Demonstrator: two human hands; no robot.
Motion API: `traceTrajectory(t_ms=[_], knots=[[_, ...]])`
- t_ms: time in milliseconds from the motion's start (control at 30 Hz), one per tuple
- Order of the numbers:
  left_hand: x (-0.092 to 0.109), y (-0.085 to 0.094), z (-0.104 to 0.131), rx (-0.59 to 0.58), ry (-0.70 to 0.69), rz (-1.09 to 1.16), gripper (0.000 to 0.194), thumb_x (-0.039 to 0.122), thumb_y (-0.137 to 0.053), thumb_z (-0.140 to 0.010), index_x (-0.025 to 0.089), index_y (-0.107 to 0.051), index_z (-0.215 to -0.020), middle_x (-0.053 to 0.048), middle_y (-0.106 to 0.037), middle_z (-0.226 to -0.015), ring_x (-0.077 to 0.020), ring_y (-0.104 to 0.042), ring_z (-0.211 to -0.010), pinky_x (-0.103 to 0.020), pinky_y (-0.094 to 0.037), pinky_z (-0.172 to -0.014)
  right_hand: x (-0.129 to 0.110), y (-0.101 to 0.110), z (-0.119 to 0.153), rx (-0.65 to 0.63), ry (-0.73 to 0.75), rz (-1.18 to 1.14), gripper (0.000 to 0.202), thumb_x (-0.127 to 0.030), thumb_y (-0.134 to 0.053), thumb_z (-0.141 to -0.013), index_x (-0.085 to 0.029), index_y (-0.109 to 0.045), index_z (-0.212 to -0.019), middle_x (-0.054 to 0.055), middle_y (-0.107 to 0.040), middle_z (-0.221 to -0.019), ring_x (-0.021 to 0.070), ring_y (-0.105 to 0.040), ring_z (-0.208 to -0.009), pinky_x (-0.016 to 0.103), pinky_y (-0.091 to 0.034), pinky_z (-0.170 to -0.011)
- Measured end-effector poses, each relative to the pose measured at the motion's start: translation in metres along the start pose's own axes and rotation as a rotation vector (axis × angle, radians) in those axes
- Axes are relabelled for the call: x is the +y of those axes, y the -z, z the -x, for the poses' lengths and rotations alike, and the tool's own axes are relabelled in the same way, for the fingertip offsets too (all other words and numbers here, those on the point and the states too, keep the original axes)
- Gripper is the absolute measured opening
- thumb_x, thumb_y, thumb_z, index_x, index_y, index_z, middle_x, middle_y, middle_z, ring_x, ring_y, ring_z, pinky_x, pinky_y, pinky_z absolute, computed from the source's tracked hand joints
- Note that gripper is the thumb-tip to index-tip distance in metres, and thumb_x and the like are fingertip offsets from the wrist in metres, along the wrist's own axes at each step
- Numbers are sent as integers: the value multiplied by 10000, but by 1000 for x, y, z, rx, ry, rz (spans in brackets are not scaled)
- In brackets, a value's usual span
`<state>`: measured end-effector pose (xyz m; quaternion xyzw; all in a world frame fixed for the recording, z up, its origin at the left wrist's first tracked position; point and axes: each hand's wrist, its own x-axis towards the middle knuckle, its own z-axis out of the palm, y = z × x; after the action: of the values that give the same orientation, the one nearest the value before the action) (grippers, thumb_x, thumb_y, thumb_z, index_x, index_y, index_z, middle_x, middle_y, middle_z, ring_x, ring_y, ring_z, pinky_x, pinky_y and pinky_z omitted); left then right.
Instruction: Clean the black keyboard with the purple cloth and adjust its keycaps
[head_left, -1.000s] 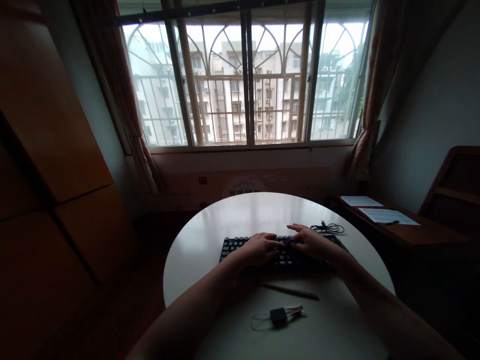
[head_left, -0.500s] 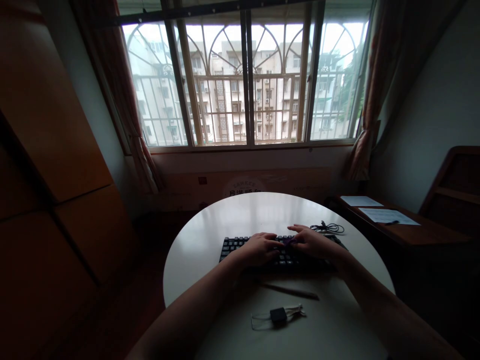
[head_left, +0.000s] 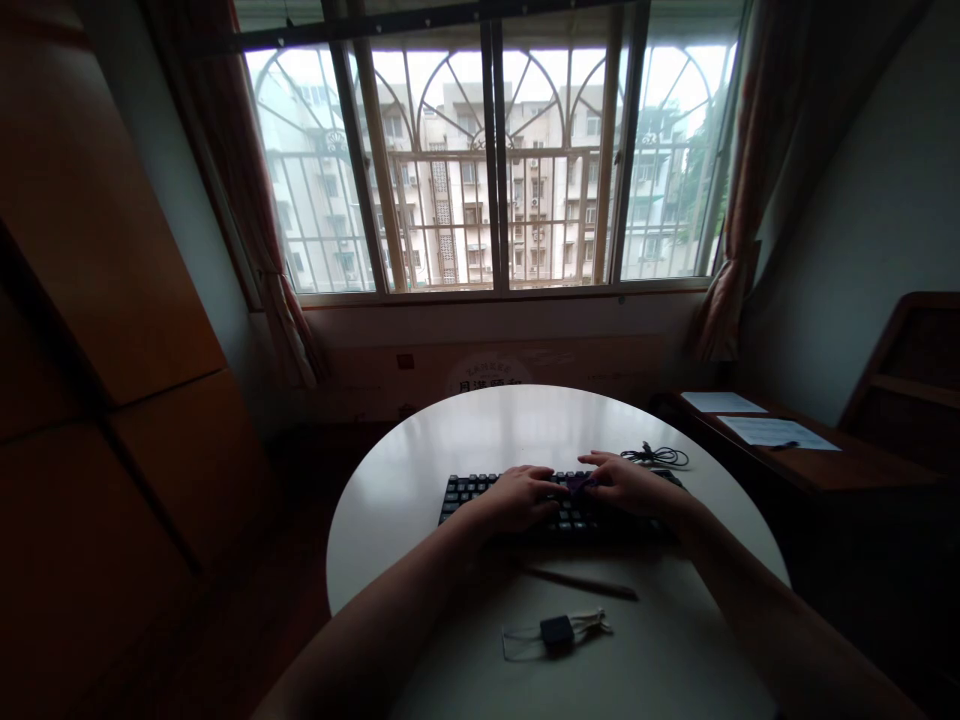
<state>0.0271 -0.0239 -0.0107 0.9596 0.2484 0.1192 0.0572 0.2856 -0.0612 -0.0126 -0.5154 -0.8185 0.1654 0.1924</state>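
A black keyboard (head_left: 466, 488) lies across the white round table, partly covered by my hands. My left hand (head_left: 521, 496) rests palm down on its middle, fingers stretched over the keys towards the right. Pinched in my right hand (head_left: 624, 484) is a small purple cloth (head_left: 579, 485), pressed on the keys just beyond my left fingertips. The right index finger points out to the left above it. Nearer to me on the table are a thin dark stick (head_left: 583, 582) and a wire keycap puller (head_left: 556, 632) with a dark block in its middle.
A coiled black cable (head_left: 656, 456) lies behind the keyboard's right end on the white table (head_left: 390, 520). To the right, papers (head_left: 778, 432) and a pen (head_left: 784, 445) lie on a brown wooden surface. A barred window (head_left: 495, 170) is ahead, a wooden cabinet (head_left: 97, 250) to the left.
My right hand and the purple cloth have shifted very slightly over the keys. My left hand and the things on the table look the same.
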Motion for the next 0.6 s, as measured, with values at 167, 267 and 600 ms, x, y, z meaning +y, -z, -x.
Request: traceTrajectory(t_ms=[167, 267, 600], knots=[[1, 1, 0, -11, 10, 3, 377, 419, -534, -929, 373, -574, -1302, -15, -498, -1414, -258, -460, -1290, -413, -342, -1091, -2, 2, 2, -6, -11, -12, 275, -411, -571, -842, -208, -753, -810, 73, -499, -1445, 314, -326, -1402, 426, -271, -1138], [1, 1, 0, -8, 7, 5, 381, 425, -536, -928, 370, -575, -1302, -18, -499, -1412, -262, -459, -1290, -417, -344, -1087, -7, 1, 2, 0, 6, -11, 268, -406, -570, -841, -215, -757, -832, 67, -503, -1443, 308, -319, -1407, 426, -265, -1142], [0, 1, 1, -12, 13, 18, 378, 425, -529, -932, 379, -570, -1305, -18, -490, -1419, -266, -452, -1297, -430, -336, -1095, 1, 7, 5, -24, -38, -46, 326, -481, -573, -826, -212, -755, -790, 70, -533, -1413, 330, -352, -1383, 423, -283, -1124]])
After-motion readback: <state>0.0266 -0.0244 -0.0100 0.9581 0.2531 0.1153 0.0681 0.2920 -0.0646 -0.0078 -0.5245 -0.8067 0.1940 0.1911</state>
